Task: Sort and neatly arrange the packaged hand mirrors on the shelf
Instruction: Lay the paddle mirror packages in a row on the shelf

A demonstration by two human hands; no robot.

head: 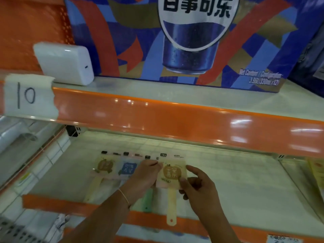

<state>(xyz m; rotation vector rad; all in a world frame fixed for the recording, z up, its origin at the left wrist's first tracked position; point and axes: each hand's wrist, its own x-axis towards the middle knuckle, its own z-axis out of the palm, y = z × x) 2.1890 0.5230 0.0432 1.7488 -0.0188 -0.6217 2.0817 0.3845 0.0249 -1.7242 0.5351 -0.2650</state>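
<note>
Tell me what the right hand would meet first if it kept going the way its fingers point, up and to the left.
The right hand would most likely meet the yellow-handled packaged mirror first; its fingers already sit at that pack's right edge, and the left hand lies beyond. Depth is uncertain from this one view.

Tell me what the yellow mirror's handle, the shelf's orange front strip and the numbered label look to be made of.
Yellow mirror's handle: looks like smooth matte plastic, pale and evenly coloured. Orange front strip: glossy plastic or coated metal, showing bright light reflections. Numbered label: probably paper or tape, with torn, ragged edges and a handwritten 10.
</note>
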